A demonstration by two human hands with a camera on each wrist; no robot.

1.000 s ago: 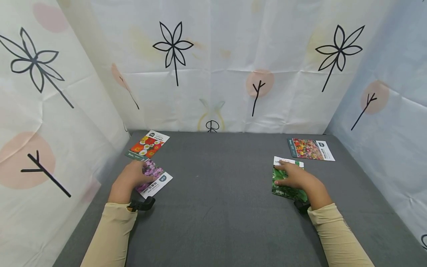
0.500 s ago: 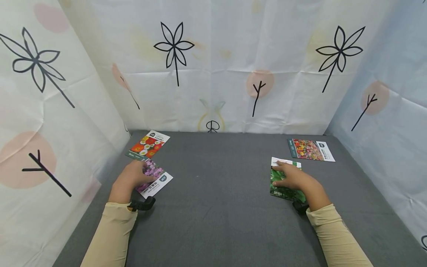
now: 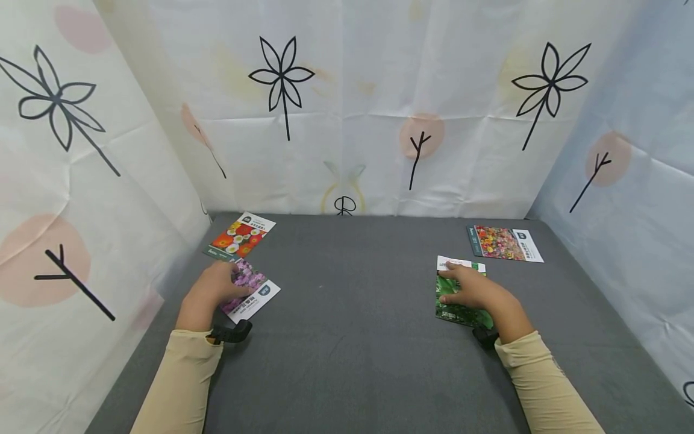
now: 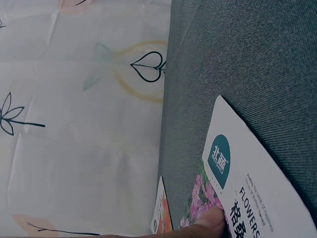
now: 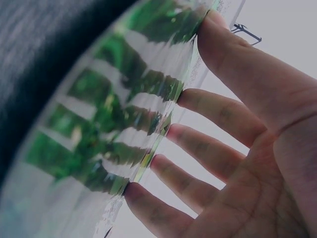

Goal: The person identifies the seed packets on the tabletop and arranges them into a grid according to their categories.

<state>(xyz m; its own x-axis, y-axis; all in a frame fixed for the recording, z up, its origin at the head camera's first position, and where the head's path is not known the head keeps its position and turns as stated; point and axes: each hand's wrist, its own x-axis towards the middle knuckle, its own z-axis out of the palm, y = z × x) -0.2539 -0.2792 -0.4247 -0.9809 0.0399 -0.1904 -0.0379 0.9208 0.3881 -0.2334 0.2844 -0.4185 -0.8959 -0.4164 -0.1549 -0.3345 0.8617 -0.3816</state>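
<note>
On the left, my left hand [image 3: 210, 290] rests on a seed packet with purple flowers [image 3: 249, 275]; a fingertip [image 4: 212, 218] touches its front beside the white strip in the left wrist view. My right hand [image 3: 479, 290] is over a green leafy seed packet [image 3: 461, 314], its fairly straight fingers spread and their tips on the packet's glossy front [image 5: 114, 114] in the right wrist view. Behind the left hand lies a packet with red and orange flowers [image 3: 242, 237], its near corner meeting the purple one. Another packet with mixed flowers [image 3: 499, 243] lies at the back right.
A grey cloth-covered table [image 3: 347, 337] stretches between the two hands. White patterned curtains [image 3: 347, 90] enclose it at the back and along both sides. A dark wrist camera mount [image 3: 233, 331] sits at the left wrist.
My right hand has slid a little to the left, and the green leafy packet has moved left with it. The left hand and the other packets have stayed in place.
</note>
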